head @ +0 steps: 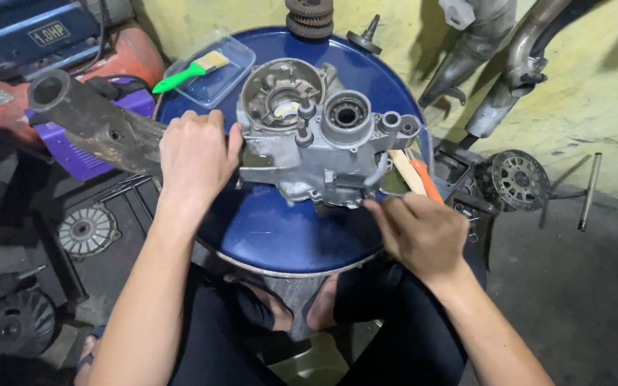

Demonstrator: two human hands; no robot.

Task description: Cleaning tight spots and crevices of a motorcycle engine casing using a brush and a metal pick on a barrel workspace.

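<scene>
Two hands on engine crankcase (316, 139): left hand (196, 154) spread flat on its edge, right hand (423, 232) pinching lower rim (heavy, rigid, prob. oily).

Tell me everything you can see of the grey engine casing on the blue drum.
The engine casing is dull grey cast metal, grimy, lying open face up on the blue drum lid. It shows a large round cavity at upper left, a bearing bore in the middle and smaller tubular bosses to the right. The left hand presses its left edge; the right hand works at its lower right corner.
</scene>
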